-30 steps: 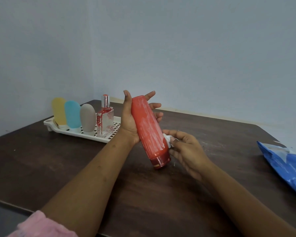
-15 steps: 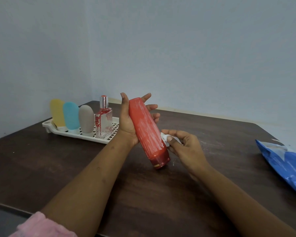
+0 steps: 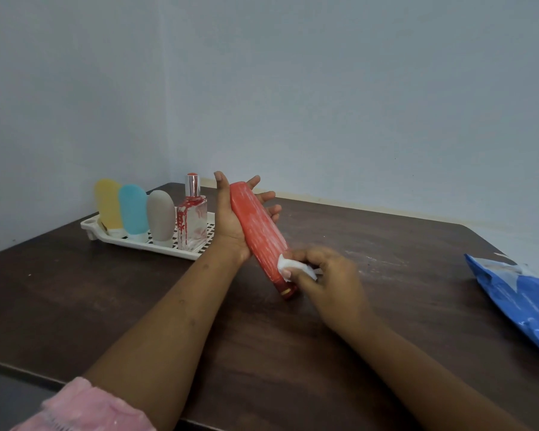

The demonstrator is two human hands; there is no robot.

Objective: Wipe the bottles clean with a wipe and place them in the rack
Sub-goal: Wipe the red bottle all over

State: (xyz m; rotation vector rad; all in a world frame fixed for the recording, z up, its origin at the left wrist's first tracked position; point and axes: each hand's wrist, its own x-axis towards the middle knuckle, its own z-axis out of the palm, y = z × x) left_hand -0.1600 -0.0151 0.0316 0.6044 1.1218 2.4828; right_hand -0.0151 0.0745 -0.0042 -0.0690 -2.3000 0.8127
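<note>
At centre frame, the left hand (image 3: pixel 231 219), fingers spread, cradles the tilted red bottle (image 3: pixel 257 234) in its palm, cap end down. The right hand (image 3: pixel 327 281) pinches a white wipe (image 3: pixel 285 265) against the bottle's lower part. Left of centre, the white rack (image 3: pixel 143 241) holds four upright bottles (image 3: pixel 161 216). At the right edge lies a blue pack (image 3: pixel 523 300).

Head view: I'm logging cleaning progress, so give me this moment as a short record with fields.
being wiped: red bottle, tilted, white streaks on it
left hand: supports the red bottle on its palm, fingers straight
right hand: pinches the wipe against the bottle's lower part
rack: holds yellow bottle, blue bottle, grey bottle, glass perfume bottle, all upright
also on table: blue packet, at the right
</note>
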